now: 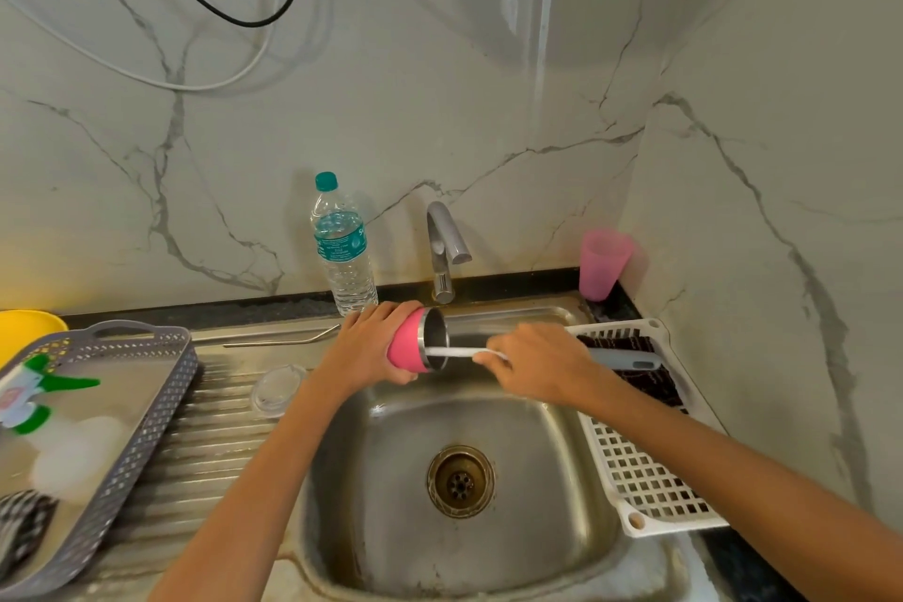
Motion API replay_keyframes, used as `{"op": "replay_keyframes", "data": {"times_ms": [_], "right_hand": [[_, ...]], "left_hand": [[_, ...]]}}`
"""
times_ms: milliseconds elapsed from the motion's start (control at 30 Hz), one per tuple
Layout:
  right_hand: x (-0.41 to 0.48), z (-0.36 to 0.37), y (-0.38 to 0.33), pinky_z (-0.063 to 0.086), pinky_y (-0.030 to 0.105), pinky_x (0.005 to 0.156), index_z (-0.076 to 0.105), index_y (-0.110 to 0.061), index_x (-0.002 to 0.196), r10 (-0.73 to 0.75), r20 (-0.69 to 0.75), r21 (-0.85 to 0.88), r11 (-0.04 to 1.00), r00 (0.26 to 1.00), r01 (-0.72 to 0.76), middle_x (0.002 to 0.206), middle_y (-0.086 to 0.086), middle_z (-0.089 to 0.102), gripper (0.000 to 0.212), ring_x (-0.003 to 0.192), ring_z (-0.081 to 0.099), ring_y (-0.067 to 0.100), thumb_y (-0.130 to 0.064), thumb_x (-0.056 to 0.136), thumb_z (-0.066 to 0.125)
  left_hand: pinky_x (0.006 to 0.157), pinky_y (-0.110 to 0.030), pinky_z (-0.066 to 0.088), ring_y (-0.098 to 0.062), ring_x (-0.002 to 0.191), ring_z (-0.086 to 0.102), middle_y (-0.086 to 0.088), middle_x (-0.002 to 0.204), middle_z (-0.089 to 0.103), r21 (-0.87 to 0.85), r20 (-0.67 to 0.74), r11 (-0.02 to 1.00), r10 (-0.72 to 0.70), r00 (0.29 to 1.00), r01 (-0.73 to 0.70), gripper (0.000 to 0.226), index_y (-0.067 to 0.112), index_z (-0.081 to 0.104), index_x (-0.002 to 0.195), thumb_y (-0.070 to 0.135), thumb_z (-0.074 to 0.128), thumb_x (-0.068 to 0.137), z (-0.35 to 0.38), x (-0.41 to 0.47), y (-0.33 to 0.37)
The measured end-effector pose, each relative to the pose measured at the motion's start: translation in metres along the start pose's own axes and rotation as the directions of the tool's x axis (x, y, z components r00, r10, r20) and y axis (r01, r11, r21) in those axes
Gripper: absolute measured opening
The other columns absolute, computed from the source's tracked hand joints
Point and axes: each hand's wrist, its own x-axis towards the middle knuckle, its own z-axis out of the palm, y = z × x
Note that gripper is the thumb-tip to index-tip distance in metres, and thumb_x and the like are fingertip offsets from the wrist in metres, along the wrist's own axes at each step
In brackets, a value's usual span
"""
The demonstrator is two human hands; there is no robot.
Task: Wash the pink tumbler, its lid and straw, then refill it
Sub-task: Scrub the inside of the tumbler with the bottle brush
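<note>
This is looking like a home kitchen. A steel sink [386, 460] is sitting in the surface [273, 308], a tap [442, 249] is standing behind it, and a white dish rack [650, 479] is lying beside it.

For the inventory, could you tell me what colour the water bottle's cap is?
Teal cap, clearest in head view.

I see a grey basket [161, 411] left holding a spray bottle [29, 396], a white rack [645, 479] right, and a pink cup [603, 264] in the corner.
</note>
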Motion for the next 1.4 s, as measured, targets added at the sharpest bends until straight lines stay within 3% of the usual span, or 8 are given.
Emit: {"op": "replay_keyframes", "data": {"times_ms": [167,333,533,767,1000,1133,1233,1400], "right_hand": [[0.000,0.001,0.023,0.042,0.024,0.059,0.061,-0.021,0.081,0.085,0.002,0.004,0.996,0.996,-0.085,0.057,-0.006,0.048,0.045,0.050,0.045,0.008,-0.047,0.101,0.030],[-0.018,0.011,0.002,0.029,0.025,0.049,0.061,-0.022,0.086,-0.014,0.033,-0.046,0.999,0.999,0.016,0.062,-0.005,0.050,0.042,0.054,0.048,0.012,-0.046,0.101,0.030],[-0.010,0.005,0.022,0.042,0.023,0.060,0.060,-0.021,0.084,0.097,0.024,-0.012,0.995,0.995,-0.096,0.059,-0.006,0.048,0.042,0.049,0.042,0.006,-0.046,0.102,0.030],[-0.012,-0.005,0.013,0.036,0.020,0.051,0.059,-0.022,0.086,0.008,0.045,-0.019,1.000,0.999,-0.007,0.059,-0.007,0.047,0.041,0.047,0.041,0.007,-0.045,0.102,0.029],[-0.020,0.002,0.005,0.041,0.029,0.065,0.059,-0.021,0.094,-0.027,0.031,-0.118,0.993,0.999,0.030,0.072,-0.002,0.059,0.042,0.059,0.051,0.013,-0.044,0.103,0.025],[-0.019,-0.010,0.015,0.034,0.022,0.051,0.051,-0.026,0.080,0.010,-0.009,-0.061,0.998,1.000,-0.010,0.057,-0.006,0.047,0.037,0.047,0.042,0.006,-0.046,0.102,0.028],[-0.020,-0.006,0.030,0.037,0.022,0.057,0.056,-0.024,0.079,0.090,-0.043,-0.043,0.995,0.995,-0.091,0.054,-0.005,0.046,0.043,0.047,0.043,0.006,-0.046,0.102,0.028],[-0.033,0.006,0.005,0.027,0.022,0.045,0.055,-0.026,0.085,0.019,0.003,-0.036,0.999,1.000,-0.019,0.057,-0.008,0.044,0.039,0.047,0.039,0.004,-0.047,0.101,0.028]], "left_hand": [[0.110,-0.045,0.033,-0.021,0.127,0.044,0.002,0.138,0.047,0.049,0.013,0.998,0.031,0.999,-0.032,0.099,0.030,0.034,0.145,0.048,0.081,0.061,-0.001,-0.003,0.000],[0.110,-0.043,0.036,-0.021,0.128,0.045,0.003,0.141,0.046,0.035,0.044,0.999,0.009,0.999,-0.011,0.099,0.030,0.033,0.146,0.048,0.083,0.062,0.011,-0.009,-0.009],[0.109,-0.043,0.034,-0.020,0.126,0.045,0.004,0.138,0.048,0.041,-0.025,0.997,0.072,0.997,-0.071,0.097,0.030,0.036,0.144,0.049,0.080,0.061,0.009,-0.008,0.000],[0.109,-0.040,0.034,-0.019,0.126,0.045,0.004,0.138,0.047,0.011,-0.024,1.000,0.023,0.999,-0.023,0.098,0.030,0.034,0.144,0.049,0.082,0.062,0.011,-0.010,-0.005],[0.108,-0.043,0.034,-0.022,0.126,0.046,0.001,0.137,0.049,0.051,-0.089,0.998,0.045,0.995,-0.041,0.097,0.028,0.037,0.143,0.048,0.084,0.060,0.007,-0.006,-0.001],[0.108,-0.042,0.035,-0.021,0.125,0.047,0.001,0.137,0.049,0.003,-0.086,1.000,0.018,0.996,-0.018,0.098,0.028,0.036,0.143,0.046,0.085,0.060,0.007,-0.009,-0.003],[0.107,-0.042,0.036,-0.022,0.124,0.049,0.001,0.135,0.052,0.045,-0.132,0.998,0.053,0.990,-0.048,0.097,0.028,0.039,0.142,0.047,0.085,0.059,0.005,-0.010,-0.004],[0.108,-0.043,0.035,-0.023,0.125,0.048,0.000,0.136,0.051,0.049,-0.119,0.998,0.035,0.992,-0.029,0.097,0.027,0.038,0.142,0.046,0.086,0.059,0.005,-0.010,-0.006]]}}
